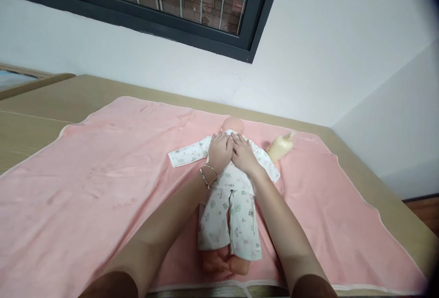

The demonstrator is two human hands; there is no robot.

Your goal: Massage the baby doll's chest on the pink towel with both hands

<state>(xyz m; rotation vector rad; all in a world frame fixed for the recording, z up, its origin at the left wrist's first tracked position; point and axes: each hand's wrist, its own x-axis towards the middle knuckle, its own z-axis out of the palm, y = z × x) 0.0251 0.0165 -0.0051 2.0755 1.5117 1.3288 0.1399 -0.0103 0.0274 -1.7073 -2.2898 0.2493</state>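
A baby doll [233,182] in a white patterned top and trousers lies stretched out on a pink blanket [130,165], head away from me and bare feet toward me. Both my hands rest side by side on its upper body. My left hand [220,151] lies flat with fingers extended, a thin bracelet [206,177] at its wrist. Beside it, my right hand [243,152] is flat too, its fingers slightly spread. The doll's sleeves stretch out to either side. Just right of the doll, a pale yellow bottle [281,146] is tilted over on the blanket.
The blanket covers most of a wooden table [92,90], whose edges show at the back and right. A white wall [171,65] stands behind it, with a dark-framed barred window [192,19] above. At the far left is a wooden rim [37,83].
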